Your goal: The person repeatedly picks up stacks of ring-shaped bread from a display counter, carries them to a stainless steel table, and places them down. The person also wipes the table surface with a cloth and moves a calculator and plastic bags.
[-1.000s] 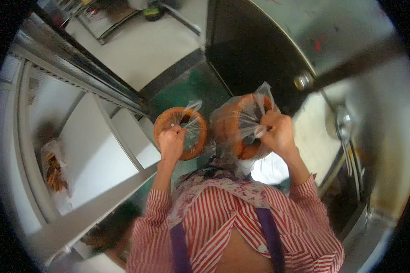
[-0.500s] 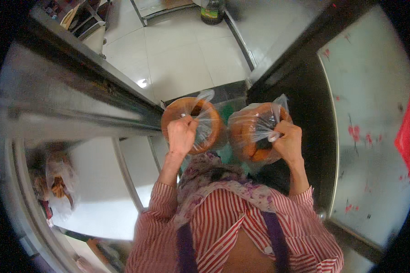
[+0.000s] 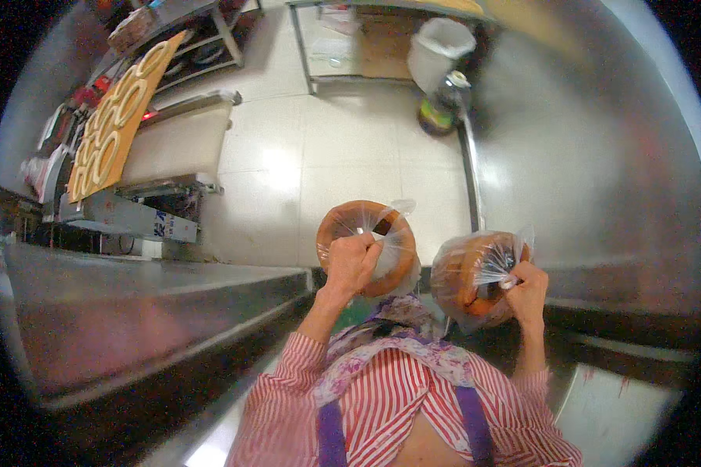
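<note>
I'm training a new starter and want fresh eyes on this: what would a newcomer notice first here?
Near the middle, the left hand grips a clear bag of big brown rings, and the right hand a second bag. At upper left, an orange board bears pale rings. Toward the top, right of centre, stands a dark bottle.

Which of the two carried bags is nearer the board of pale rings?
The clear bag in the left hand; the other bag, in the right hand, is farther from the board, toward the grey metal panel.
</note>
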A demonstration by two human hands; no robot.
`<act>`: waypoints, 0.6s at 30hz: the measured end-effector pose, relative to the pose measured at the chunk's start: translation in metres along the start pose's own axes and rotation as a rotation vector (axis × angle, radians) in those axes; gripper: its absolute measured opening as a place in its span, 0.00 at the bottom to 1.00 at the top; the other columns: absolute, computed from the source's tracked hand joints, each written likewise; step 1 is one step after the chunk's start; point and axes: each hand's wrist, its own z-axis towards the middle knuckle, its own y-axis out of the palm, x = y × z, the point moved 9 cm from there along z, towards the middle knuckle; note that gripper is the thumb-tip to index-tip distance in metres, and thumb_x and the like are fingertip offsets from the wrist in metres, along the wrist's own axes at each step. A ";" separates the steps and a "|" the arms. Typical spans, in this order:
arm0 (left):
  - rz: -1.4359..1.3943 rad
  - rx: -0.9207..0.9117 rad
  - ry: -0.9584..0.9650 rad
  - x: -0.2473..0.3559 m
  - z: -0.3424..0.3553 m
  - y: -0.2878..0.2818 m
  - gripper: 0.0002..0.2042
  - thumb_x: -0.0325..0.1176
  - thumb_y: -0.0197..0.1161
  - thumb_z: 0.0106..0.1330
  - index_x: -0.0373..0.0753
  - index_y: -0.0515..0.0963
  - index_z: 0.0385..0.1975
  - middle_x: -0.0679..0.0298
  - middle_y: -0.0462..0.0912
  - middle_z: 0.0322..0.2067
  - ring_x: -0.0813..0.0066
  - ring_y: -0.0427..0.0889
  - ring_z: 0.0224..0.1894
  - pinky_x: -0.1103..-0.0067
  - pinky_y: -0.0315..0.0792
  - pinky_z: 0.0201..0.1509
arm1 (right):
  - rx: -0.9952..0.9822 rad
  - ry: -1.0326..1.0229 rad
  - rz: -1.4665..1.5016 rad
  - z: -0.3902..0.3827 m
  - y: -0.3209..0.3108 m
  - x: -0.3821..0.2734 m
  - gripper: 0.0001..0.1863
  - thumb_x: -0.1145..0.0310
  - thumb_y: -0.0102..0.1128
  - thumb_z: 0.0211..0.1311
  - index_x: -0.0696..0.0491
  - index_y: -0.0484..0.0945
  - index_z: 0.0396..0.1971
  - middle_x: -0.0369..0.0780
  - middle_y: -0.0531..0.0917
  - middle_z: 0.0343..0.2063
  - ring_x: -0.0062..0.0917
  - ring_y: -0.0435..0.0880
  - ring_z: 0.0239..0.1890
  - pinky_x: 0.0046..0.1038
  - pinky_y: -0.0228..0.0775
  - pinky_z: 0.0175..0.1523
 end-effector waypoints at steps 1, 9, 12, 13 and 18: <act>0.030 0.026 0.045 -0.017 0.069 -0.071 0.15 0.38 0.57 0.61 0.32 0.78 0.19 0.48 0.77 0.18 0.50 0.79 0.23 0.62 0.71 0.30 | 0.050 -0.028 0.034 0.070 0.029 -0.053 0.07 0.76 0.65 0.34 0.56 0.74 0.14 0.44 0.74 0.15 0.36 0.76 0.19 0.34 0.66 0.26; 0.053 0.224 -0.034 -0.023 0.273 -0.120 0.14 0.36 0.57 0.60 0.33 0.75 0.18 0.49 0.77 0.18 0.50 0.78 0.23 0.62 0.71 0.29 | -0.133 -0.317 -0.032 0.348 0.091 -0.072 0.09 0.74 0.62 0.33 0.55 0.69 0.10 0.44 0.74 0.14 0.42 0.74 0.19 0.38 0.64 0.25; -0.141 0.330 -0.104 -0.045 0.339 -0.160 0.13 0.35 0.57 0.59 0.33 0.74 0.17 0.50 0.76 0.18 0.51 0.78 0.22 0.62 0.70 0.28 | -0.148 -0.429 0.011 0.444 0.104 -0.121 0.09 0.75 0.63 0.32 0.55 0.69 0.12 0.43 0.72 0.14 0.39 0.73 0.18 0.34 0.63 0.23; -0.138 0.366 -0.076 -0.052 0.359 -0.170 0.13 0.35 0.57 0.59 0.33 0.74 0.16 0.50 0.76 0.17 0.51 0.78 0.22 0.63 0.70 0.28 | -0.137 -0.487 0.007 0.472 0.109 -0.141 0.09 0.76 0.63 0.32 0.55 0.70 0.12 0.42 0.71 0.14 0.38 0.73 0.17 0.34 0.63 0.23; -0.099 0.460 0.024 -0.192 0.490 -0.344 0.15 0.36 0.56 0.60 0.34 0.73 0.14 0.51 0.75 0.15 0.53 0.76 0.19 0.64 0.69 0.25 | -0.094 -0.566 0.064 0.633 0.212 -0.353 0.10 0.76 0.62 0.36 0.55 0.67 0.12 0.43 0.69 0.13 0.35 0.71 0.17 0.33 0.60 0.24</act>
